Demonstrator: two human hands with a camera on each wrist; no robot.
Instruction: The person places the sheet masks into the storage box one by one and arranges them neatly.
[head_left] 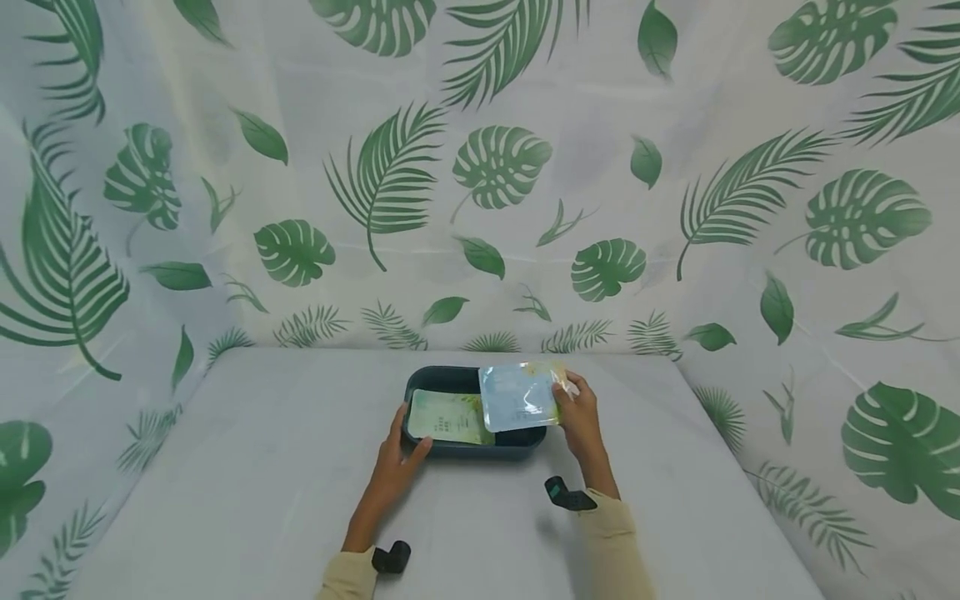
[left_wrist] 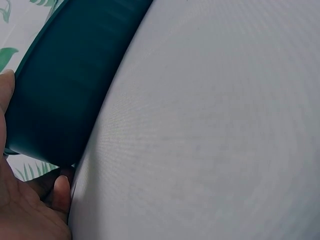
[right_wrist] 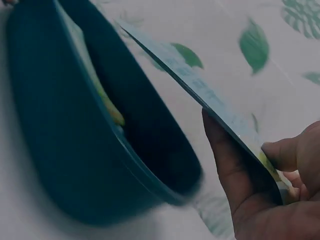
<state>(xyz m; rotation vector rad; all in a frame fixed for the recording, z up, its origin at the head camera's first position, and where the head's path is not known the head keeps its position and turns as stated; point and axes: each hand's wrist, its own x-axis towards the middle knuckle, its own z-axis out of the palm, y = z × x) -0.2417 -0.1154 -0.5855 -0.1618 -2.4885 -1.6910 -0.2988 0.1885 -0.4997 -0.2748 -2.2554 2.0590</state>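
Observation:
A dark teal plastic basin stands on the white-covered table. My left hand grips its left end, the thumb at the front rim and the fingers along the side; in the left wrist view the fingertips are low by the basin's base. Inside, at the left, lies a flat pale green sachet. Over the basin's right part my right hand pinches a shiny light blue sachet by its right edge, between thumb and fingers. In the right wrist view this sachet is seen nearly edge-on, tilted above the rim.
The white tabletop spreads around the basin. Behind it and at both sides hangs a white cloth printed with green leaves. A black wrist camera sits on the left wrist, another on the right.

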